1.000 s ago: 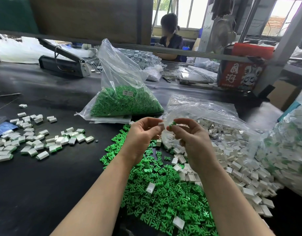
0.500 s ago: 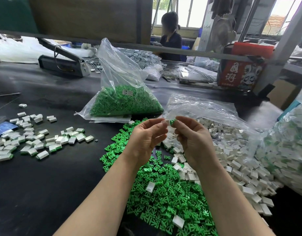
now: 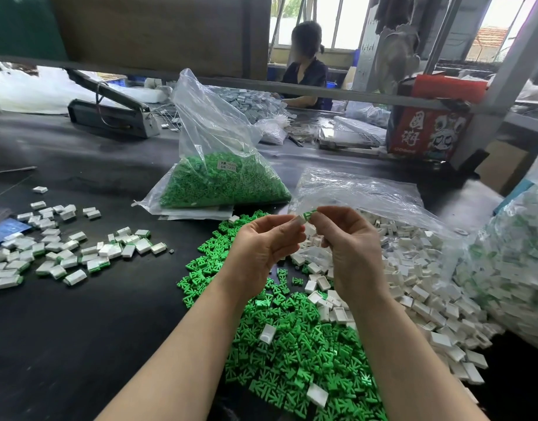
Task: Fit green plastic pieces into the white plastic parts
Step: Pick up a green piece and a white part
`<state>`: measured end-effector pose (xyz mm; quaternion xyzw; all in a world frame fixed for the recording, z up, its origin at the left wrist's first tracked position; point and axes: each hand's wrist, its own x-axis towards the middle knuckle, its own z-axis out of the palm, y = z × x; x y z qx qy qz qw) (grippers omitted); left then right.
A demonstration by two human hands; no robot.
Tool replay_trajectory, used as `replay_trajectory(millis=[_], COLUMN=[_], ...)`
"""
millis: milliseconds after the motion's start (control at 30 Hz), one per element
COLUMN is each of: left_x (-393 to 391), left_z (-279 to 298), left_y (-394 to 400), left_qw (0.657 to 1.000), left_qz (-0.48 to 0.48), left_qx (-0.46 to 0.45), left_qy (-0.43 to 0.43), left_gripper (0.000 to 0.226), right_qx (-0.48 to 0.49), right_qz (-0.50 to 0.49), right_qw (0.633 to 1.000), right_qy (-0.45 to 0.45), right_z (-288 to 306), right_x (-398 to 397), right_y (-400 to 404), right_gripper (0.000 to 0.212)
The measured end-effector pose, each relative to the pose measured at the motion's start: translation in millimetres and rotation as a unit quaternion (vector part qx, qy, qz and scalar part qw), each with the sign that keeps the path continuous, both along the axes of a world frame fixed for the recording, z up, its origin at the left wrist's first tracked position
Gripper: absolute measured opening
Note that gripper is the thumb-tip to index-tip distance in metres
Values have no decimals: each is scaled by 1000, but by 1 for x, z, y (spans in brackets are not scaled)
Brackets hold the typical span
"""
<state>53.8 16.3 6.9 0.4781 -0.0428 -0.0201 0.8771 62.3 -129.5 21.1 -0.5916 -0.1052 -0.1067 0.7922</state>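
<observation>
The small white rectangular plastic part (image 3: 299,220) is pinched at the fingertips of the left hand (image 3: 261,247), held up above the table (image 3: 79,329), and the small green plastic piece (image 3: 308,214) is pinched by the right hand (image 3: 349,247) right against it. A second ago the two were apart, the green piece held just short of the white part. Half a second ago they came together at the fingertips, and now the green piece looks partly seated, with its tip showing past the white part's end. By my judgement the insertion is under way but not fully pressed home; how deep it sits is too small to tell.

Beneath the hands lies a loose heap of green plastic pieces (image 3: 292,360), merging on the right into a spread of empty white plastic parts (image 3: 413,284) spilling from a clear plastic bag (image 3: 368,189). Behind stands a clear bag of green pieces (image 3: 225,183). To the left, well apart, is a scatter of finished white parts with green inserts (image 3: 64,253), suggesting this one will go there once seated.
</observation>
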Motion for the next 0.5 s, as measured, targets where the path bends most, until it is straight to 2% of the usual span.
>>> replay_trajectory(millis=[267,367,500], left_x=[0,0,0], left_z=[-1,-1,0], left_y=[2,2,2], left_qw=[1000,1000,999], left_qz=[14,14,14], left_qx=[20,23,28], left_qy=[-9,-15,-18], left_gripper=[19,23,17], right_qx=[-57,-62,-44], right_qz=[-15,-8,14], right_qw=[997,996,998], right_qy=[-55,-60,-53], right_z=[0,1,2], right_x=[-2,-4,-5], right_y=[1,1,1], right_gripper=[13,17,22])
